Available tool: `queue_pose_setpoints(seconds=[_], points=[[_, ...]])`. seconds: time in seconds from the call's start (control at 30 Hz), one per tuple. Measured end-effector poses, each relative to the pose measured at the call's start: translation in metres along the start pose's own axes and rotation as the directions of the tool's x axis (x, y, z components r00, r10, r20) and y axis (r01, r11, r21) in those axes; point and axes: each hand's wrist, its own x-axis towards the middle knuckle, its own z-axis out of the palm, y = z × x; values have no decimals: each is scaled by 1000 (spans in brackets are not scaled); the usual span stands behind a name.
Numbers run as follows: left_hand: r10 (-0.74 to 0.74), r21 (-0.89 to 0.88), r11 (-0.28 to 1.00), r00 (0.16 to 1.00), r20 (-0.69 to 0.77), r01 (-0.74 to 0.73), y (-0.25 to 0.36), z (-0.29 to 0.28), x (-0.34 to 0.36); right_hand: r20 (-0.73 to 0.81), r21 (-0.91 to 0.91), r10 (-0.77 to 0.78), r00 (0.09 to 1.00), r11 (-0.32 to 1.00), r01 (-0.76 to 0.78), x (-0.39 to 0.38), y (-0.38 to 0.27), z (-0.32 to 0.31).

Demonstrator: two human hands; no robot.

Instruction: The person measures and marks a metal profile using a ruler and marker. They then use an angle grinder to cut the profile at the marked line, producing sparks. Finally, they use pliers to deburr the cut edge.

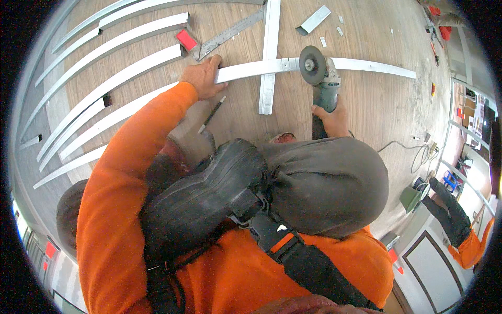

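A long pale metal profile [251, 70] runs crosswise in front of me. My left hand [202, 78] is closed around it, left of the middle. My right hand [335, 120] grips the body of an angle grinder [328, 95]. Its dark round disc [312, 65] overlaps the profile in view, just right of a dark mark; whether the two touch I cannot tell. Beneath, a second metal strip [266, 97] crosses the long one. A black marker pen [213, 114] lies on the floor near my left hand.
Several metal profiles [130, 65] lie side by side at the left. A metal square [232, 32] and a red block [186, 40] lie beyond my left hand. A short offcut [314, 20] and small scraps rest farther off. A cable [400, 144] trails right, towards another person [455, 220].
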Motion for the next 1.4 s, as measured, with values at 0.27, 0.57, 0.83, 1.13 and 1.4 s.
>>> queue_pose_setpoints(seconds=[0.27, 0.57, 0.83, 1.13, 1.4], points=[[22, -1, 1000, 996, 82, -22, -6, 6, 6, 14, -205, 33, 999, 978, -29, -11, 8, 13], [36, 11, 999, 998, 53, -37, -6, 4, 4, 18, -161, 141, 990, 977, -136, -20, -9, 20], [3, 1, 1000, 988, 155, -4, -3, 1, 9, -22, -187, 129, 991, 974, -131, -16, -8, 26], [4, 26, 1000, 991, 131, -8, -4, 5, 8, -63, -159, 112, 992, 980, -120, -6, -9, 33], [-4, 112, 994, 981, 192, -18, -6, -3, 8, -21, 364, 172, 985, 919, -153, -18, 0, 34]])
